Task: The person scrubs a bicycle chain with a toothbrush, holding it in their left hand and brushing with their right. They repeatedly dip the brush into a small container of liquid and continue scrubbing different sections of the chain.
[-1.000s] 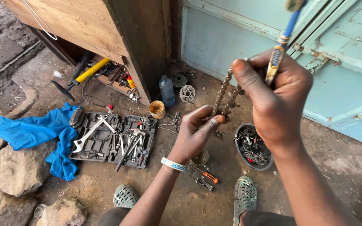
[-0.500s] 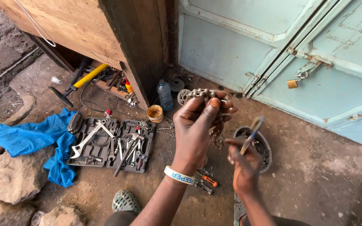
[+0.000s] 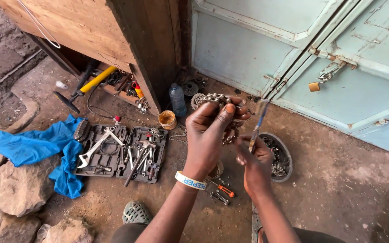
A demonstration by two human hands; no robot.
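Left hand (image 3: 210, 135) fingers closed around bunched rusty metal chain (image 3: 212, 98), right hand (image 3: 254, 163) pinching slim blue-handled tool (image 3: 258, 121), clear plastic bottle (image 3: 177, 100) beside small yellow round tin (image 3: 167, 119), open grey tool case (image 3: 120, 154) on dirt

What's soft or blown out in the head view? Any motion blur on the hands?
Head view: even daylight, no glare, soft shadows. The tool in the right hand is motion-blurred; left hand and chain fairly sharp. Wide-angle bending shows at the door edges.

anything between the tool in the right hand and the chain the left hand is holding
Nothing visible. The left hand grips the chain at chest height, and the thin tool in the right hand stands just beside it, with open air between.
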